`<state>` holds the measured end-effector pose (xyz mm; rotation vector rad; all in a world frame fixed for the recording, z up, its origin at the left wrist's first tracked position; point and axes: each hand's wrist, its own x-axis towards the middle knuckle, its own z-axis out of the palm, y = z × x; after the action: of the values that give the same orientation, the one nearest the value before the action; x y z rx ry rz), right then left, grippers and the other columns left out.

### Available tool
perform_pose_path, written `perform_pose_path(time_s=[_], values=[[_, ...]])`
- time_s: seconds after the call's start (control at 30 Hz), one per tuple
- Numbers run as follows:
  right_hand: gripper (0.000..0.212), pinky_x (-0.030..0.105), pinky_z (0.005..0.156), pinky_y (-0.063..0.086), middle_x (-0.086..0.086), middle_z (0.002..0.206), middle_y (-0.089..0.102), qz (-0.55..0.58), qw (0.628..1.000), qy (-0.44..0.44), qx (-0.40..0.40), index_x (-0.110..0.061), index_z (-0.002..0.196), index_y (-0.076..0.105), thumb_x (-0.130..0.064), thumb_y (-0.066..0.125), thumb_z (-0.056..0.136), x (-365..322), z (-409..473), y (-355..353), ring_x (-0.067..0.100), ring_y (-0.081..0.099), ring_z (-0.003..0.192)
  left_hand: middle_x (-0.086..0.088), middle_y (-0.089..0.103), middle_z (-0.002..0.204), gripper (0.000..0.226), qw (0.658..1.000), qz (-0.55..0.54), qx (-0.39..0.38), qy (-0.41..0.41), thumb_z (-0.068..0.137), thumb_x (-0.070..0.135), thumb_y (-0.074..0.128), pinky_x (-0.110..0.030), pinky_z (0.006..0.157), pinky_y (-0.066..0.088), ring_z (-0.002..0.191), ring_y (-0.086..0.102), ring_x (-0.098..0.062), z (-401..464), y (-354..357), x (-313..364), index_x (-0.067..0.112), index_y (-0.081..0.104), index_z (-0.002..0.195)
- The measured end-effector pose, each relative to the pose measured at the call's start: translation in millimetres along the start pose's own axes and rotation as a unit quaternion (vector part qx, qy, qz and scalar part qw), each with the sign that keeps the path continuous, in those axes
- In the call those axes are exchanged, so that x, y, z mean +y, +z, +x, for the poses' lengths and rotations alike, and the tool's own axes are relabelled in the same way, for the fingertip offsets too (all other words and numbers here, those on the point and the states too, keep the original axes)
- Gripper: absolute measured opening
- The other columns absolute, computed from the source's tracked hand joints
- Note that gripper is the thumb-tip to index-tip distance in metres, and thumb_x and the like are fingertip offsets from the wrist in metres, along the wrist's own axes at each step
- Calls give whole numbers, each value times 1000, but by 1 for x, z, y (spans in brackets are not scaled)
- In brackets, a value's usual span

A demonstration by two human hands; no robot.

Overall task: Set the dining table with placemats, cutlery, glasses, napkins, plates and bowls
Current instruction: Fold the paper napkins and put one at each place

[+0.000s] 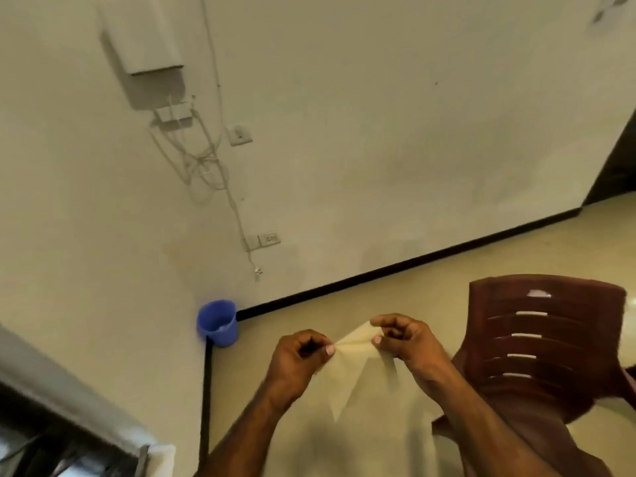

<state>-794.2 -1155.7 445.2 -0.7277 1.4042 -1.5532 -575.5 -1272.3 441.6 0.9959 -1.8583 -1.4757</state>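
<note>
A thin cream paper napkin hangs in the air in front of me, above the floor. My left hand pinches its top edge on the left side between thumb and fingers. My right hand pinches the same top edge on the right, a short way from the left hand. The napkin droops down from the two pinches to a pointed corner. No dining table, plates or cutlery show in this view.
A maroon plastic chair stands close at the right, its slatted back towards me. A blue bucket sits in the room's corner by the wall. A dark window frame is at the lower left. Cables and sockets hang on the wall.
</note>
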Motion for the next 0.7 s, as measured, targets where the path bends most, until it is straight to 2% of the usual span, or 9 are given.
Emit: perform_pose_path(time_s=[0.07, 0.17, 0.27, 0.37, 0.5, 0.6, 0.7], values=[[29, 31, 77, 60, 11, 87, 70, 17, 1000, 10, 19, -6, 110, 76, 9, 75, 86, 0, 41, -11, 22, 68, 81, -5, 78, 87, 10, 1000, 0, -26, 0, 91, 11, 81, -36, 78, 60, 81, 71, -19, 49, 8, -6, 18, 80, 85], [29, 43, 90, 57, 19, 94, 69, 38, 998, 21, 33, -8, 108, 78, 7, 77, 84, 5, 116, -31, 30, 68, 88, -3, 73, 80, 8, 998, -15, -63, -13, 90, 7, 81, -28, 72, 54, 75, 64, -13, 126, 25, -22, 14, 78, 89], [29, 37, 87, 59, 20, 98, 71, 43, 998, 30, 41, -6, 109, 77, 10, 74, 85, 5, 198, -49, 30, 68, 91, 1, 68, 80, 19, 993, -13, -109, -49, 83, 12, 89, -29, 75, 56, 76, 63, -13, 204, 31, -33, 17, 81, 99], [30, 37, 87, 58, 19, 98, 70, 34, 998, 43, 37, -2, 112, 75, 11, 74, 85, -7, 272, -62, 30, 66, 93, -7, 76, 87, 14, 986, 15, -148, -76, 82, 19, 90, -34, 79, 60, 80, 67, -17, 275, 26, -35, 19, 83, 93], [31, 32, 81, 61, 21, 103, 75, -10, 998, 62, 0, -2, 115, 73, 10, 74, 86, -43, 369, -79, 29, 72, 91, -11, 78, 93, 8, 989, -4, -126, -81, 87, 16, 86, -34, 84, 60, 85, 71, -20, 372, 26, -31, 12, 81, 92], [35, 42, 85, 59, 21, 100, 74, -37, 998, 55, -9, -10, 119, 73, 6, 73, 88, -60, 431, -98, 30, 72, 92, -8, 77, 96, 10, 988, -20, -130, -83, 91, 17, 82, -31, 86, 59, 90, 72, -19, 442, 37, -28, 9, 79, 95], [39, 53, 92, 56, 27, 106, 72, -49, 997, 58, 1, -14, 125, 71, 5, 69, 92, -67, 491, -131, 33, 72, 95, -6, 76, 96, 13, 982, -13, -169, -88, 94, 20, 78, -27, 84, 56, 90, 70, -15, 526, 58, -29, 8, 76, 97]])
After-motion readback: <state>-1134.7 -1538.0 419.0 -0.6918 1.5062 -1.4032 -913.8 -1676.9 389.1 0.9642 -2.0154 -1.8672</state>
